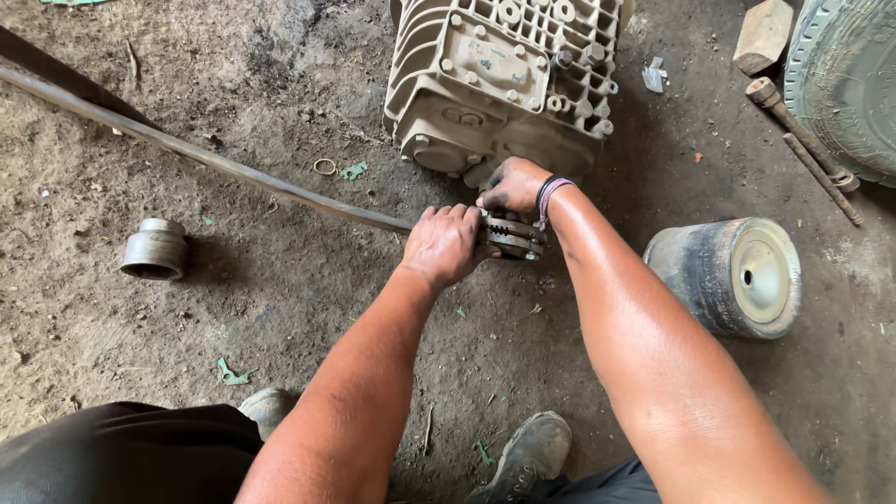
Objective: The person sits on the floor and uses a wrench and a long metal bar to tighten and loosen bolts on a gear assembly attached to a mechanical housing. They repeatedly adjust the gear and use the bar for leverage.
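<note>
A toothed metal flange (514, 240) sits at the near end of a large grey cast gearbox housing (499, 75) lying on the dirt floor. My left hand (445, 245) wraps around the end of a long steel bar (205, 154) right where it meets the flange. My right hand (512, 185), with a band on its wrist, presses on the top of the flange against the housing. The part under both hands is mostly hidden.
A short steel sleeve (155, 248) lies at left. A dark cylinder with a pale metal end (733, 275) lies at right. A tyre (845, 79), two rods (803, 140) and a wooden block (763, 34) are at top right. My shoes (527, 453) are below.
</note>
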